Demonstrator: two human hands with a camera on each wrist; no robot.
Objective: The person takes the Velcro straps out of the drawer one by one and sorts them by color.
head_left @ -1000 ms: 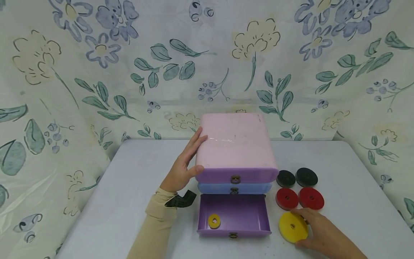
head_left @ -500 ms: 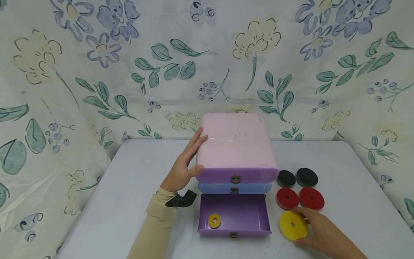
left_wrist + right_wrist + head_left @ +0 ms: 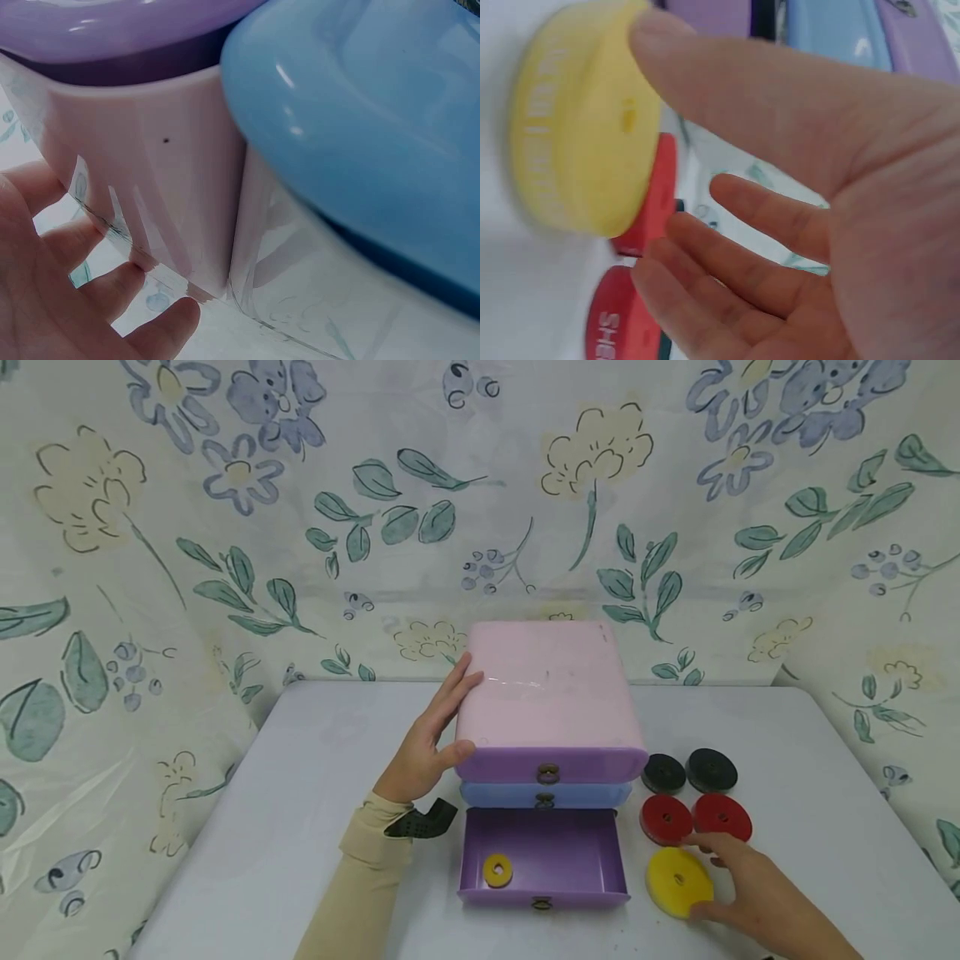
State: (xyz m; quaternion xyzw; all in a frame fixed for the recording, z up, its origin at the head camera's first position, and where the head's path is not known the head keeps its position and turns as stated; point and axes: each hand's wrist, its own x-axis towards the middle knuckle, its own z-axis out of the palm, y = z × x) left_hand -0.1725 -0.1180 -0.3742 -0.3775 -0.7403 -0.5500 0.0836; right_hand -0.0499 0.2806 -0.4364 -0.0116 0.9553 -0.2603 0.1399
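Note:
My left hand (image 3: 420,752) rests along the left side of a pink drawer cabinet (image 3: 547,685), fingers straight and thumb at its front edge. In the left wrist view, its fingers (image 3: 112,289) lie beside the cabinet's pale wall. My right hand (image 3: 757,889) is at the right of a thick yellow disc (image 3: 675,883) with a small central hole. In the right wrist view the thumb is right at the disc's rim, while the other fingers (image 3: 727,277) spread away from it. White lettering runs round the disc's side. The lowest purple drawer (image 3: 570,852) is pulled out; a small yellow ring (image 3: 497,871) lies inside.
Behind the yellow disc are two red discs (image 3: 667,819), and behind these two black discs (image 3: 711,771), all on the white table (image 3: 300,793). A blue drawer (image 3: 495,795) is above the open one. A floral cloth (image 3: 480,510) hangs behind.
My right hand's fingers have opened away from the yellow disc, and the hand has shifted slightly right. The disc has moved slightly toward the red discs. My left hand keeps its place.

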